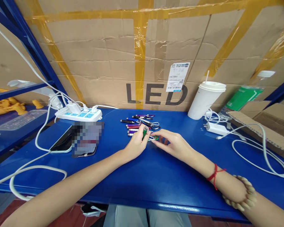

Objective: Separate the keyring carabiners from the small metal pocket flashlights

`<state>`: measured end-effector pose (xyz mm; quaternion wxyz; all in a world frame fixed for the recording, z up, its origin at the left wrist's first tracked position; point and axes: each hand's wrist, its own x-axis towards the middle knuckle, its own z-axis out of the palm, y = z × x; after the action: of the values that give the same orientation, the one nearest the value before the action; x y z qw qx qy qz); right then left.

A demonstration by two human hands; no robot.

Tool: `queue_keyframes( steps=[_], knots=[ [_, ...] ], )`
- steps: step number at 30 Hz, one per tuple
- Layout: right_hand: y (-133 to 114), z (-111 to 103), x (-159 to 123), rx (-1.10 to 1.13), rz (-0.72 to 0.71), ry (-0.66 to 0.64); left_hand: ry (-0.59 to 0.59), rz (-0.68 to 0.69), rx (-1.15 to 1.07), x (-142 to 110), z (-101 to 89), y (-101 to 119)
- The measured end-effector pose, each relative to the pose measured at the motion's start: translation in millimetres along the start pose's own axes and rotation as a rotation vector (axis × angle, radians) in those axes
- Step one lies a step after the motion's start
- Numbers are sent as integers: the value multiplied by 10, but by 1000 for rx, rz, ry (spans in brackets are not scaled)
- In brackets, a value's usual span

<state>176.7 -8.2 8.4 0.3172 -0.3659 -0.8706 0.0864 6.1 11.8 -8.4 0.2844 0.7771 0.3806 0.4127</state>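
Observation:
My left hand (136, 143) is closed around a small green metal penlight (144, 131), held upright just above the blue table. From its lower end hang a white cord loop and a green carabiner clip (155, 137). The thumb and index finger of my right hand (174, 143) come together at this clip; its other fingers are curled and partly hidden. Just beyond both hands lies a loose row of similar penlights (132, 126) in purple, red, blue, black and silver, several with clips and cords. My left hand covers part of that row.
Left on the blue table (142, 176) are a white power strip (78, 114) with cables and two phones (63, 138). On the right stand a white cup (203, 101) with a straw, a green-labelled bottle (245, 94), a charger (216, 128) and an open carton (267, 126). A large cardboard box (104, 63) forms the back.

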Motion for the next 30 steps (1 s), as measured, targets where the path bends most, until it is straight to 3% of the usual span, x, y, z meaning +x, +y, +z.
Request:
queue_keyframes(
  steps=[6, 17, 23, 30],
  knots=[
    [29, 34, -25, -48, -9, 54, 19, 4, -2, -8, 8, 4],
    [-21, 104, -5, -155, -52, -115, -94, 48, 59, -23, 9, -31],
    [-24, 126, -6, -217, -52, -36, -94, 68, 54, -41, 16, -28],
    [35, 75, -1, -129, 23, 38, -82, 28, -19, -53, 12, 5]
  ],
)
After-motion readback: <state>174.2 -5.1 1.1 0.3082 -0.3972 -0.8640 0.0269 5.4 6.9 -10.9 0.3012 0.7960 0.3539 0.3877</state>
